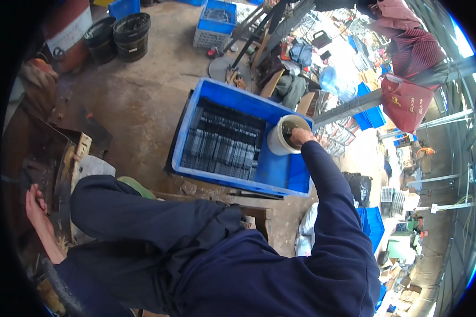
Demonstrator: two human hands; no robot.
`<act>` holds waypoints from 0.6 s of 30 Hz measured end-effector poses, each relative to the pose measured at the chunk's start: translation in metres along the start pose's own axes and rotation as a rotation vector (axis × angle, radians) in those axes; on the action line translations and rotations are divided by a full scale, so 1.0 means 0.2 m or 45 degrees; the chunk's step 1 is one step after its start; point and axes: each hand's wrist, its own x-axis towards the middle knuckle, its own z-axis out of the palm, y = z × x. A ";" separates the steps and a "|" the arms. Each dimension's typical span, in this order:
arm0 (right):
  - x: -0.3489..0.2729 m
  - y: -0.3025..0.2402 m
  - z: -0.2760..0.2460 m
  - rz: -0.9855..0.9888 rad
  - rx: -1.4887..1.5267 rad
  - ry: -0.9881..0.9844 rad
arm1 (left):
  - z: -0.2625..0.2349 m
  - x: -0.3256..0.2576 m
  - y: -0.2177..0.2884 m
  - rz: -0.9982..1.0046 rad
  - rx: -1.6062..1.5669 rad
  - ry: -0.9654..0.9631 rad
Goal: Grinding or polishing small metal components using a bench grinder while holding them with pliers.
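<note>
My right hand [302, 137] reaches over the rim of a white bucket [278, 143], its curled fingers down inside; what they hold, if anything, I cannot make out. Some dark contents [287, 128] show in the bucket. It stands at the right end of a large blue plastic crate [275, 171]. Rows of thin dark flat pieces [219, 142], packed closely on edge, fill the crate's left and middle part. Far to the left, my left hand [36, 207] has its fingers stretched out beside a dark, dim piece of equipment [50, 174], with nothing visible in it.
Two black buckets [131, 38] stand at the far left. A blue bin on a grey crate [211, 38] sits at the back. A slanted metal beam [338, 110] with a red bag [407, 103] passes right of the crate. Clutter covers the right side.
</note>
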 end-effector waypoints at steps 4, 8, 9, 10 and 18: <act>-0.05 -0.05 -0.08 -0.016 -0.075 -0.035 | -0.01 -0.05 0.06 0.048 -0.026 -0.016; -0.11 0.00 -0.13 -0.027 -0.080 -0.022 | 0.05 -0.05 0.06 0.100 -0.081 -0.080; -0.15 -0.01 -0.18 -0.055 -0.064 -0.028 | 0.03 -0.07 0.07 0.093 -0.058 -0.069; -0.18 -0.01 -0.20 -0.084 -0.049 -0.034 | 0.00 -0.09 0.07 0.085 -0.034 -0.059; -0.42 0.15 -0.11 0.089 0.460 -0.061 | 0.12 -0.20 0.18 0.054 -0.059 -0.081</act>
